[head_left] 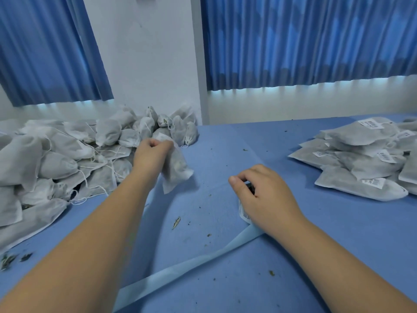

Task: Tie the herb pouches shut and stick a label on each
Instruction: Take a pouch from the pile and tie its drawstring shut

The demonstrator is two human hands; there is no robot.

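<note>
White nonwoven herb pouch [177,170] hangs just above the blue surface [214,143], its neck pinched by the left hand [153,152], beside the unlabelled pile [56,159]. Right hand [266,197] curled around the label roll [244,213]; pale backing strip [191,265] trails toward the camera. Labelled pouches [361,163] stacked at right.

I'm seeing two heaps flanking my hands on the table [237,143].
The untied heap [56,154] is lying far left, reaching back to the wall [146,64]; the labelled stack [361,168] is sitting far right. Between them my left hand [151,152] is holding one pouch [177,171] just beside the left heap, and nearer me my right hand [266,195] is gripping what may be a label roll [244,214], its backing strip [180,266] trailing toward me across the table.
</note>
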